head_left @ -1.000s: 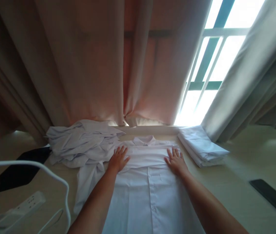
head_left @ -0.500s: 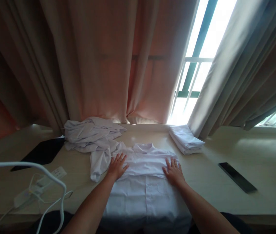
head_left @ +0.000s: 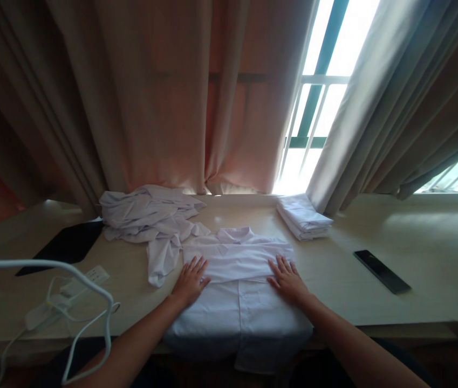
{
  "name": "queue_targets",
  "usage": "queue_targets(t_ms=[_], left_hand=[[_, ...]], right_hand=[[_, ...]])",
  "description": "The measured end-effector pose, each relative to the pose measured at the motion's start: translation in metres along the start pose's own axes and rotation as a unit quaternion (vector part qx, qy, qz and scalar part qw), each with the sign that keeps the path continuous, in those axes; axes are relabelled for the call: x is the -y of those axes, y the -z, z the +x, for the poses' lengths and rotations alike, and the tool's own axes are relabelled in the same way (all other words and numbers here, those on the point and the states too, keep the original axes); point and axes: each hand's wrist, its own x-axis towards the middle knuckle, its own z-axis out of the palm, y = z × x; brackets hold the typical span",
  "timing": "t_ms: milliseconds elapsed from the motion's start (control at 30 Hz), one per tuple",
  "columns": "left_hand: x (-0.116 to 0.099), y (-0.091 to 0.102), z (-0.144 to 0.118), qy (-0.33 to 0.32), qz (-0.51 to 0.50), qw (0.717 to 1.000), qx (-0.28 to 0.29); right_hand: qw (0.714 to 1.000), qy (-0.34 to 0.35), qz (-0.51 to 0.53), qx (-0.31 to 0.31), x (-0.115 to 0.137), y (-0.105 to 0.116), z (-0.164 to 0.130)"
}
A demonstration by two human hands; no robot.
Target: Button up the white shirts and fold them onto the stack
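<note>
A white collared shirt (head_left: 239, 310) lies front up on the table, its collar toward the window and its lower end hanging over the near edge. Its sleeves are laid across the chest in a band below the collar. My left hand (head_left: 190, 281) rests flat on the left side of that band, fingers spread. On the right side, my right hand (head_left: 287, 279) lies palm down with fingers apart. Neither hand grips the cloth.
A crumpled pile of white clothing (head_left: 148, 215) is at the back left, and folded white clothes (head_left: 303, 216) are at the back right. A phone (head_left: 381, 271) lies to the right. At left are a black flat sheet (head_left: 65, 245), a power strip (head_left: 85, 283) and a looping white cable (head_left: 107, 302).
Both hands have slid slightly toward me along the shirt and stay flat on it. The view has tilted and shifted, so more of the shirt's hanging lower end shows.
</note>
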Motion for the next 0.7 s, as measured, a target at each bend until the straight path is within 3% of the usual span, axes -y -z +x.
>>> queue_targets(t_ms=[233,500,600,700], left_hand=[[0.005,0.001,0.037,-0.011,0.002,1.000,-0.008],[0.005,0.016,0.054,-0.024,-0.024,0.999,0.007],[0.005,0.029,0.051,-0.042,-0.022,0.999,-0.002],[0.007,0.042,0.026,-0.092,-0.034,0.992,-0.076]], right_hand=[[1.000,-0.013,-0.009,-0.027,-0.015,-0.003,0.022],[1.000,-0.013,-0.007,-0.019,-0.013,0.011,0.037],[0.998,-0.003,-0.004,-0.069,0.001,0.024,0.027],[0.985,0.008,0.047,-0.164,0.013,0.037,-0.009]])
